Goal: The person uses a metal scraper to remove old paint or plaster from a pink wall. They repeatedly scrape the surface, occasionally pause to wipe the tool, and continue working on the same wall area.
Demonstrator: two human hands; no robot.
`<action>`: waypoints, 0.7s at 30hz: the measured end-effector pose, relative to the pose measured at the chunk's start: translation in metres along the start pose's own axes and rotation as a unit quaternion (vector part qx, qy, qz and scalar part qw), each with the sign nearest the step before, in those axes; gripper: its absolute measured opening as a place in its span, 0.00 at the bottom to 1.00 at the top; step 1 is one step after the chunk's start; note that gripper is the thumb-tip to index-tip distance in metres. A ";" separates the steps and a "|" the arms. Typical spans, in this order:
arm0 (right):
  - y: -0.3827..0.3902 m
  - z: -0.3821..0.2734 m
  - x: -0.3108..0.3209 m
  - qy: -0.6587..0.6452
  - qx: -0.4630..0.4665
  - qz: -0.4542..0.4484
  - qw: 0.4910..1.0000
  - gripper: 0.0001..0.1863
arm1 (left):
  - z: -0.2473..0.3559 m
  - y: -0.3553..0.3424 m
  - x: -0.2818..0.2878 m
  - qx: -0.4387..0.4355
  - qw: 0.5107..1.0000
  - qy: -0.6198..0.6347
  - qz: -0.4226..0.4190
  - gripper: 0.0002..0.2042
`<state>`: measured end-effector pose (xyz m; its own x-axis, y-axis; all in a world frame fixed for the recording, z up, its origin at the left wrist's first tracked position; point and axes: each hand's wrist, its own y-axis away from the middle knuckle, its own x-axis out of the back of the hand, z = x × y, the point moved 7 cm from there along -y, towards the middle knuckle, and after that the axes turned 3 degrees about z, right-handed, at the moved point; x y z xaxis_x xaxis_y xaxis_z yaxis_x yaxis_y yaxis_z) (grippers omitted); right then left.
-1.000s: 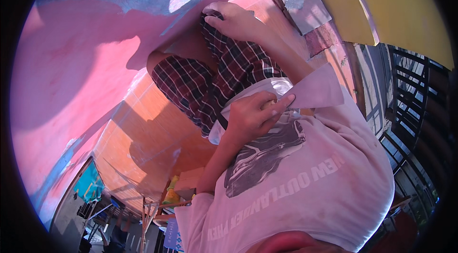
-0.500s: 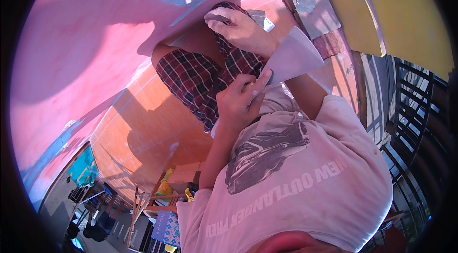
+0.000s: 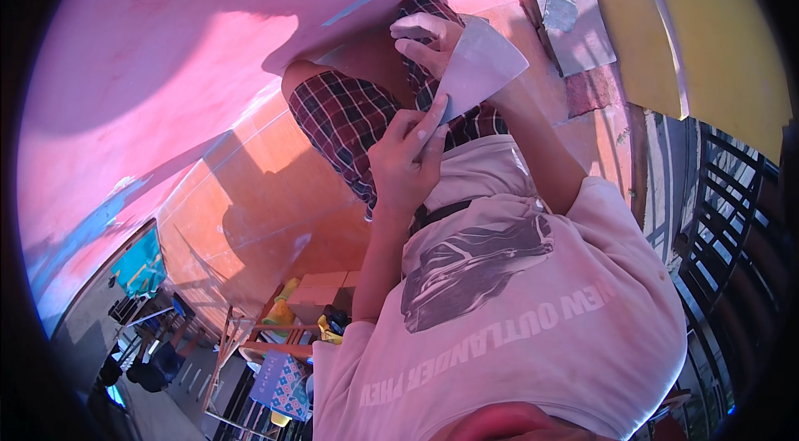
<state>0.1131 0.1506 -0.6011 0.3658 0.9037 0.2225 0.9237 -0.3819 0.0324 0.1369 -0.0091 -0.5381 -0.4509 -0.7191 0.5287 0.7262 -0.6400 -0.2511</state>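
Observation:
A putty knife [image 3: 483, 66] with a broad, flared blade is gripped in my left hand [image 3: 405, 160]. My fingers hide its handle, and a finger lies along the narrow end of the blade. The wide edge points up and to the right, crossing in front of my right wrist; whether they touch I cannot tell. Whitish residue coats the fingers of my right hand [image 3: 429, 40], which are curved with the thumb apart and nothing visible in them. That hand is over my knee, on the plaid shorts [image 3: 337, 112], close to the pink wall [image 3: 158, 50].
A greyish chunk [image 3: 561, 11] lies on a flat board [image 3: 587, 46] to the right, by a yellow panel [image 3: 716, 33]. Dark slatted bars [image 3: 724, 200] stand farther right. Orange tiled floor [image 3: 275, 216] extends left, toward boxes [image 3: 320, 289] and a wooden rack [image 3: 258, 329] at lower left.
The putty knife has moved up and left, its blade now tilted more upward and nearer my right hand. My view has shifted slightly, so the wall and my knees sit farther right.

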 end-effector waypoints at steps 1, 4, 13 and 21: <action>0.002 -0.003 0.002 0.025 0.005 -0.004 1.000 0.22 | -0.003 -0.001 0.004 0.018 1.000 0.001 0.000 0.22; 0.006 -0.013 0.006 0.053 0.059 0.003 0.997 0.23 | -0.007 -0.004 0.013 0.062 0.998 0.008 0.004 0.21; 0.002 -0.017 -0.003 0.203 0.153 0.081 0.964 0.15 | 0.050 0.009 -0.013 -0.034 0.993 0.030 -0.108 0.24; 0.009 -0.033 -0.009 0.302 0.236 0.052 0.922 0.12 | 0.048 0.017 -0.021 -0.007 0.991 -0.021 -0.135 0.24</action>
<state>0.1141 0.1326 -0.5710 0.4566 0.5393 0.7076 0.8862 -0.2055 -0.4152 0.1838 0.0083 -0.5148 -0.6050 -0.5103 0.6112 0.5749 -0.8111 -0.1081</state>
